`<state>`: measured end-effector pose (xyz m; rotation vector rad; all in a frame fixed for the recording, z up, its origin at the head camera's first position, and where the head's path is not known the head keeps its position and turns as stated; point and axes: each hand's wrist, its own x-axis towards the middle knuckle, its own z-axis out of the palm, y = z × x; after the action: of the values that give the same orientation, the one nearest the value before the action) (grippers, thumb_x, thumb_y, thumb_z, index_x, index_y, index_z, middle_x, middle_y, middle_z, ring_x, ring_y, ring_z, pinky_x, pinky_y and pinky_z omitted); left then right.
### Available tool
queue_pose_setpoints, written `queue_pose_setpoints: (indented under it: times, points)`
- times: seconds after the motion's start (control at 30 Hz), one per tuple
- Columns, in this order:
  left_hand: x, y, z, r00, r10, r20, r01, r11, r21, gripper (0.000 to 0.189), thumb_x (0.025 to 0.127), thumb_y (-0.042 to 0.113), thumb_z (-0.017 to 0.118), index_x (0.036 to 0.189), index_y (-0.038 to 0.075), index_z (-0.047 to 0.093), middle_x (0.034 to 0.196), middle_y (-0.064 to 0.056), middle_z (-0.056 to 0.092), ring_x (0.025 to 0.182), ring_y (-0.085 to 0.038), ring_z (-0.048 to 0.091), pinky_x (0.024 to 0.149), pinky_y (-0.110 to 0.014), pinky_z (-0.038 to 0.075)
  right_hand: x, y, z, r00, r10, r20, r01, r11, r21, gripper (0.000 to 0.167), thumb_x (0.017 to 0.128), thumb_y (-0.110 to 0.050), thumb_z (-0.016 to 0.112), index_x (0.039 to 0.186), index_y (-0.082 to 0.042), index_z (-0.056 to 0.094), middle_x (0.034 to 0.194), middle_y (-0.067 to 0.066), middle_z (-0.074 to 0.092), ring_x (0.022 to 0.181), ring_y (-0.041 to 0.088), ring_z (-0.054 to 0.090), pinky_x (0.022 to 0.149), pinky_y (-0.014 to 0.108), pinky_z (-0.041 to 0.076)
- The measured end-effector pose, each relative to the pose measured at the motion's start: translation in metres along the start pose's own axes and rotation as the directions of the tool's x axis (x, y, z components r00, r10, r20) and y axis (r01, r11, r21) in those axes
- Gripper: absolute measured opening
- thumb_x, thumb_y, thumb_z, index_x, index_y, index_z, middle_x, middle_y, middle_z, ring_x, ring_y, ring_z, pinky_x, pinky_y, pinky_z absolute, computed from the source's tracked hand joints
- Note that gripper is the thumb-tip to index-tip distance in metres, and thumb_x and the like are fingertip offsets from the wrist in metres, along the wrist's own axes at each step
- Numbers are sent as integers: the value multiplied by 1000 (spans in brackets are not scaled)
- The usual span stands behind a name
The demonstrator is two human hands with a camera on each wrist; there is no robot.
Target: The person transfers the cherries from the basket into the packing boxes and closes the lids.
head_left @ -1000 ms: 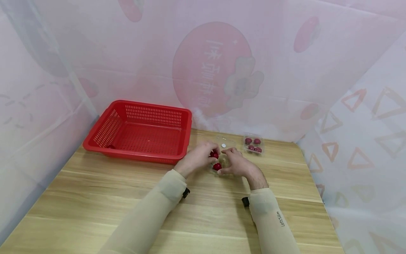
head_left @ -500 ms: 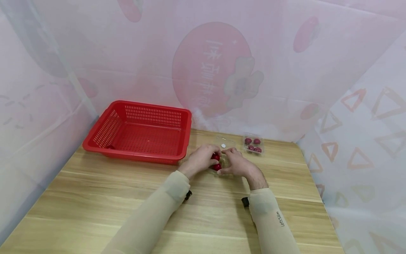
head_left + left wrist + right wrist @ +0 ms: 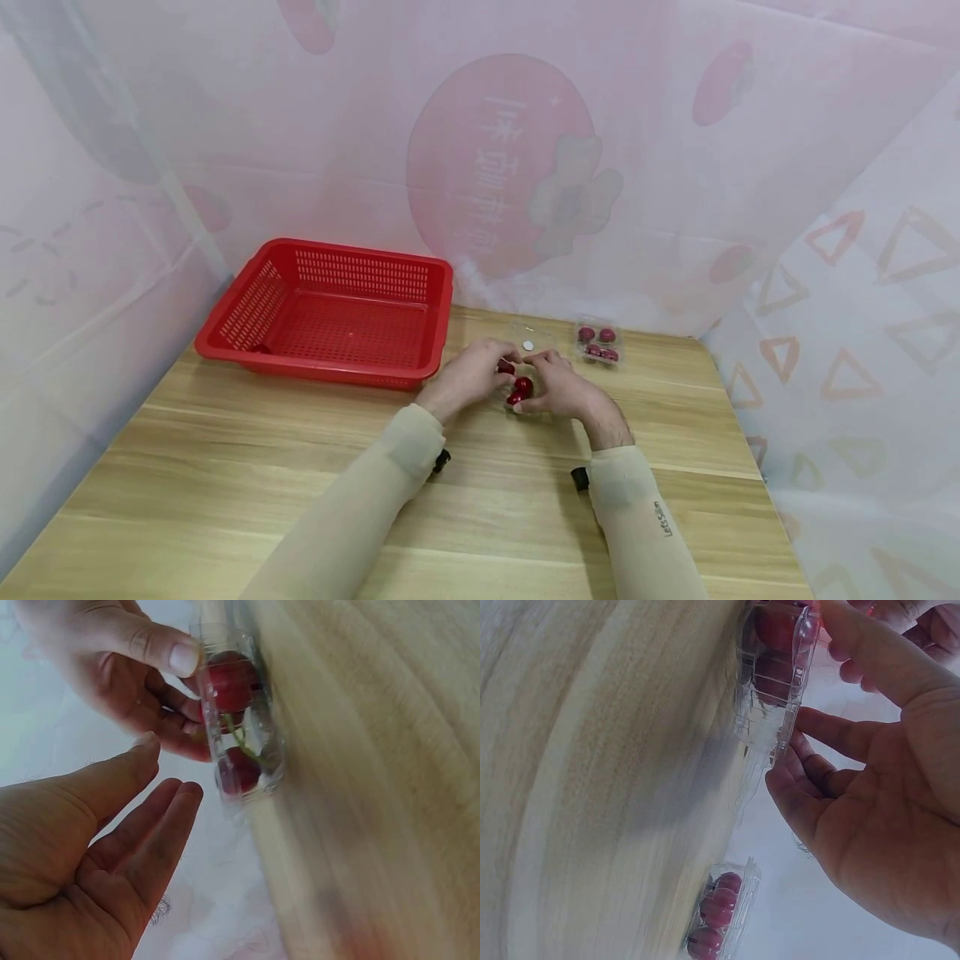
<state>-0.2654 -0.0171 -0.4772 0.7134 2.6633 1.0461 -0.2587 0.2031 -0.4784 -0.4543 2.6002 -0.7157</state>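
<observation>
An open clear plastic clamshell box (image 3: 765, 724) stands on the table between both hands, with red cherries (image 3: 523, 386) inside. One has a green stem (image 3: 238, 739). My right hand (image 3: 562, 387) holds the box's side, thumb on its upper rim and fingertips along its edge. Close at the box's left is my left hand (image 3: 472, 375), its thumb and fingers apart with nothing between them in the left wrist view. Another dark red cherry (image 3: 506, 367) shows past the left fingers. The transparent lid (image 3: 542, 332), with a white round sticker (image 3: 528, 345), lies back toward the wall.
A second clear box (image 3: 597, 352) with several red cherries stands behind to the right. To the left is a large red plastic basket (image 3: 322, 367), with a small dark red thing in its near left corner. Printed cloth walls (image 3: 645, 250) border the wooden table (image 3: 480, 517).
My left hand moved slightly right, then drew back left. Another cherry now shows in the box toward the right hand. The right hand stays in place.
</observation>
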Motion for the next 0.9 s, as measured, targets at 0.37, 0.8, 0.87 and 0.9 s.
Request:
queue_pose_setpoints:
  times: [0.37, 0.8, 0.87, 0.9]
  points:
    - [-16, 8, -32, 998, 27, -53, -23, 997, 79, 26, 114, 15, 78, 140, 9, 80, 146, -15, 82, 139, -36, 77, 121, -54, 65, -1, -2, 1, 1000, 15, 3, -15, 1000, -3, 93, 104, -32, 93, 178, -2, 45, 185, 29, 35, 173, 55, 34, 139, 75, 39]
    - [-38, -5, -78, 991, 9, -136, 7, 993, 118, 36, 118, 30, 74, 144, 6, 79, 149, -15, 80, 135, -36, 80, 114, -54, 69, 0, -1, 1, 1000, 15, -1, -15, 1000, 0, 92, 105, -33, 93, 178, -3, 45, 184, 28, 37, 173, 53, 36, 140, 72, 39]
    - [-41, -8, -84, 989, 6, -145, 12, 993, 117, 36, 118, 30, 73, 144, 6, 78, 148, -16, 80, 132, -36, 81, 112, -54, 69, 0, -1, 1, 1000, 15, 0, -15, 1000, 2, 92, 105, -33, 93, 178, -3, 45, 184, 28, 37, 173, 53, 35, 141, 71, 39]
    - [-42, -10, -87, 989, 4, -149, 14, 993, 121, 37, 118, 30, 74, 145, 5, 78, 147, -17, 80, 131, -37, 81, 112, -55, 69, 0, -1, 1, 1000, 12, -1, -12, 1000, -5, 92, 104, -33, 93, 177, -2, 45, 183, 29, 37, 172, 54, 36, 140, 71, 39]
